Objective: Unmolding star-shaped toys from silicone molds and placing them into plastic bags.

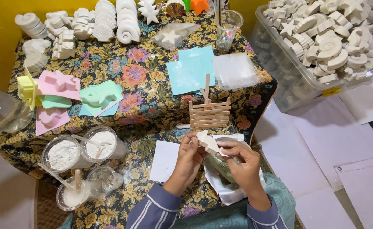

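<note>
Both hands' grip, left hand (189, 157) and right hand (242, 163), pinches white plaster piece (208, 142) between them

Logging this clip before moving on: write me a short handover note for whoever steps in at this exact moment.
Left hand and right hand together hold one white plaster cast over a white cloth on the lap.
Pastel silicone molds lie at table left; cups of white powder at the near edge; a craft-stick rack just ahead of the hands.
Done: many finished casts lie along the table's back edge and fill the clear bin at right.
Left: the held cast is not yet set down.
</note>
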